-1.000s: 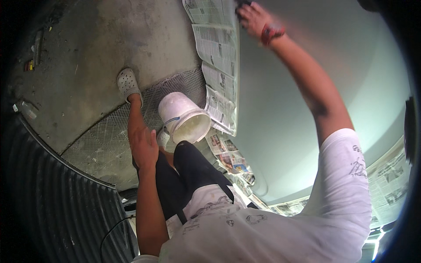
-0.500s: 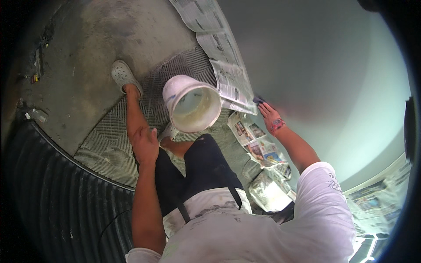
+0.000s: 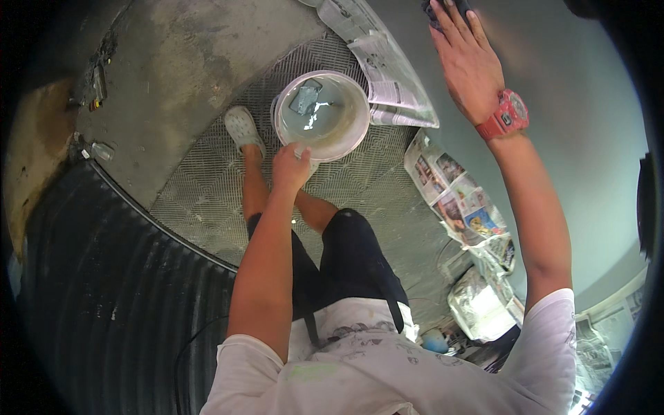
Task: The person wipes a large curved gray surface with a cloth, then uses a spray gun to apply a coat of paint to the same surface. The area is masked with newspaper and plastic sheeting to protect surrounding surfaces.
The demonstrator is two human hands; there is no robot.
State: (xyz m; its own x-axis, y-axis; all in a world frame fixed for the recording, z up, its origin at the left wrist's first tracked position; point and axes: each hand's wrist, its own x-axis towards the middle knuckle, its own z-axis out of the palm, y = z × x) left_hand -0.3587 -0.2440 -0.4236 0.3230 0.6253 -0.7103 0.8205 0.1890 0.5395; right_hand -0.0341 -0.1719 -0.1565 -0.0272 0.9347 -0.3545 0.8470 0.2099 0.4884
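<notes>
A pinkish-white bucket [image 3: 360,131] with cloudy water stands on the patterned floor in front of me, its mouth facing up. In the water lies a grey rectangular piece [image 3: 306,99]. My left hand [image 3: 292,167] is closed at the bucket's near rim; part of its fingers is hidden. Stretched far out to the upper right, my right hand [image 3: 470,69] presses a dark pad [image 3: 432,8] flat against a smooth grey panel [image 3: 581,138]. The pad is mostly covered by the fingers, and its exact kind cannot be made out. A red watch [image 3: 508,116] circles the right wrist.
Newspaper sheets [image 3: 394,72] line the panel's left edge, with more newspaper [image 3: 460,200] below. A crumpled clear plastic bundle [image 3: 477,304] lies at the lower right. Black ribbed sheeting [image 3: 117,290] fills the lower left. Small litter [image 3: 102,151] lies on the concrete at left.
My left hand has gone from beside my leg to the bucket's rim, and the bucket now sits more upright. My right hand has slid up the panel with the dark pad.
</notes>
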